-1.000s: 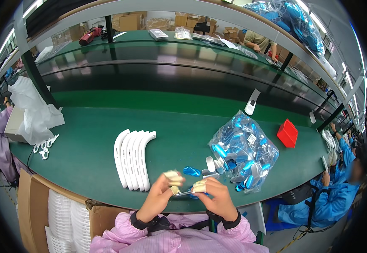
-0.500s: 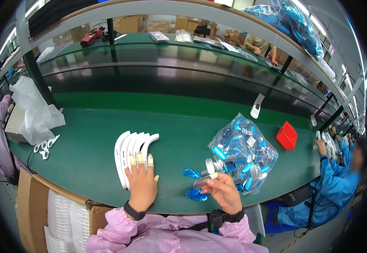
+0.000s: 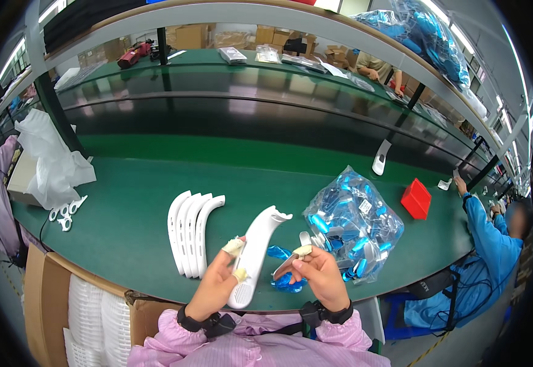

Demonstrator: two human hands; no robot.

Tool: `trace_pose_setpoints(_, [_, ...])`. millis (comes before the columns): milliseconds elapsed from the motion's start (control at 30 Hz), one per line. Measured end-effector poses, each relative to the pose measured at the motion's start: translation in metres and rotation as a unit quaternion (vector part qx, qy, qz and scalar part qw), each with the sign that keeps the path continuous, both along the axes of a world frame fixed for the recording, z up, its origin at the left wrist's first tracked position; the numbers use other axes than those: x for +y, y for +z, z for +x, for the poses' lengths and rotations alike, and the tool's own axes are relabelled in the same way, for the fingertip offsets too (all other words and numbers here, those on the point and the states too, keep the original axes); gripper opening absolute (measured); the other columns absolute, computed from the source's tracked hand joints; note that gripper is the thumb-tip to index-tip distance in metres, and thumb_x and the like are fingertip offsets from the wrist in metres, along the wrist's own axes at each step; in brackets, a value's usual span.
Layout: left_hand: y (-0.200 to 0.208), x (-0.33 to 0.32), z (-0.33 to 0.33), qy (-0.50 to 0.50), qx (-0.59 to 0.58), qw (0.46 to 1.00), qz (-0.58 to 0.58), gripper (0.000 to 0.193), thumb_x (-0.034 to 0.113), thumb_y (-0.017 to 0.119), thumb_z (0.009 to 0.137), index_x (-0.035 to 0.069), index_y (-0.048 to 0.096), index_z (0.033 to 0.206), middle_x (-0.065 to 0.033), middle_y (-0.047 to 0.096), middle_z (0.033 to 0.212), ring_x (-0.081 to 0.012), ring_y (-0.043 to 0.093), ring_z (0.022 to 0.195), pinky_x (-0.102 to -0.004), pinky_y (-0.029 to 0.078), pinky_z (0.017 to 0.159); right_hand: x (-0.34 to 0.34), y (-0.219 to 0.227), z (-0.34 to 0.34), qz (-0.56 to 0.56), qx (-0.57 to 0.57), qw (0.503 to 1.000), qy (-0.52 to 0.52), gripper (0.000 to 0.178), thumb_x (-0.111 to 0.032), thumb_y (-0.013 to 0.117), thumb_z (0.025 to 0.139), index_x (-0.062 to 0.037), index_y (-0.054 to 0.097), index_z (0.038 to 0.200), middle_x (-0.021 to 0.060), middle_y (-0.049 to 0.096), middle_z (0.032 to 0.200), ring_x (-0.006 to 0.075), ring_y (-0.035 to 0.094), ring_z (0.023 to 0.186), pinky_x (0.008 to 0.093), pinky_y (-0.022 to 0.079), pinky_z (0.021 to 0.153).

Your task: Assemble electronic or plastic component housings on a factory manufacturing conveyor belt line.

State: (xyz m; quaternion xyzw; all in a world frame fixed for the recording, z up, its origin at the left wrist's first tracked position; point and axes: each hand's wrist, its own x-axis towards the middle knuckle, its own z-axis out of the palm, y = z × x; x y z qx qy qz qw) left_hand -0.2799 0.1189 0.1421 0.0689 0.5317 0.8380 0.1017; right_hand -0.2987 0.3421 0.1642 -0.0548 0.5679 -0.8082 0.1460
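A long white curved plastic shell (image 3: 255, 251), with a notched far end and slots near its lower end, is gripped by my left hand (image 3: 213, 286), with finger cots on its thumb and a finger. My right hand (image 3: 324, 280) pinches a small oval, greyish shiny cover piece (image 3: 286, 267), tilted, just right of the shell. Crumpled blue film (image 3: 288, 284) lies under and beside that piece. Several matching white shells (image 3: 187, 235) stand side by side in a row on the green bench, left of my left hand.
A clear bag (image 3: 355, 223) of blue-filmed pieces lies right of my right hand, with a red bin (image 3: 416, 199) beyond. A white part (image 3: 381, 157) rests farther back. White ring-shaped parts (image 3: 66, 213) lie at left by a carton (image 3: 26, 180). A co-worker's blue sleeve (image 3: 477, 220) reaches in from the right.
My left hand has taken one white shell from the row and brought it right, near my right hand. The far white part has shifted slightly right. The co-worker's arm has moved farther out.
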Motion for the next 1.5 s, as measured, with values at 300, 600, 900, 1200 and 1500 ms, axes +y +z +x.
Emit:
trace_pose_setpoints(300, [0.006, 0.001, 0.014, -0.076, -0.086, 0.983, 0.146, 0.075, -0.009, 0.05, 0.083, 0.005, 0.016, 0.148, -0.016, 0.038, 0.14, -0.0232, 0.046, 0.125, -0.0339, 0.042, 0.101, -0.021, 0.013, 0.004, 0.324, 0.189, 0.927, 0.009, 0.017, -0.001, 0.065, 0.084, 0.0048, 0.062, 0.1, 0.0042, 0.062, 0.077, 0.0061, 0.056, 0.063, 0.0204, 0.045, 0.057])
trace_pose_setpoints(600, [0.007, 0.003, 0.015, -0.078, -0.06, 0.985, 0.144, 0.085, -0.015, 0.055, 0.078, 0.005, 0.012, 0.15, -0.0154, 0.035, 0.142, -0.0219, 0.046, 0.125, -0.0323, 0.044, 0.098, -0.041, 0.004, 0.013, 0.34, 0.302, 0.889, -0.06, 0.014, -0.005, 0.068, 0.081, 0.0013, 0.059, 0.09, 0.0083, 0.051, 0.068, 0.0183, 0.053, 0.055, 0.0305, 0.041, 0.05])
trace_pose_setpoints(900, [0.005, 0.007, 0.018, -0.067, 0.005, 0.994, 0.082, 0.086, -0.014, 0.054, 0.081, 0.003, 0.007, 0.15, -0.0134, 0.034, 0.142, -0.021, 0.039, 0.13, -0.0318, 0.039, 0.101, -0.054, 0.006, 0.011, 0.151, 0.175, 0.96, -0.156, 0.045, -0.002, 0.071, 0.079, 0.0034, 0.052, 0.12, 0.0081, 0.062, 0.095, 0.0143, 0.061, 0.086, 0.026, 0.052, 0.067])
trace_pose_setpoints(1200, [-0.004, 0.01, 0.018, -0.044, 0.023, 0.997, 0.059, 0.085, -0.012, 0.054, 0.083, 0.004, 0.006, 0.15, -0.0131, 0.037, 0.141, -0.0199, 0.043, 0.126, -0.0308, 0.039, 0.1, -0.038, -0.018, -0.005, 0.015, -0.033, 0.999, -0.001, 0.036, 0.0, 0.065, 0.084, 0.005, 0.056, 0.118, 0.0083, 0.067, 0.096, 0.0141, 0.064, 0.085, 0.0243, 0.05, 0.074])
trace_pose_setpoints(1500, [0.0, 0.014, 0.014, 0.031, -0.045, 0.982, 0.178, 0.074, -0.007, 0.046, 0.089, 0.008, 0.008, 0.151, -0.0143, 0.038, 0.141, -0.0195, 0.045, 0.122, -0.0318, 0.039, 0.1, -0.046, -0.004, 0.027, 0.356, 0.42, 0.824, -0.134, 0.015, 0.001, 0.074, 0.068, -0.0004, 0.065, 0.081, 0.0097, 0.062, 0.076, 0.0259, 0.06, 0.069, 0.0319, 0.046, 0.058])
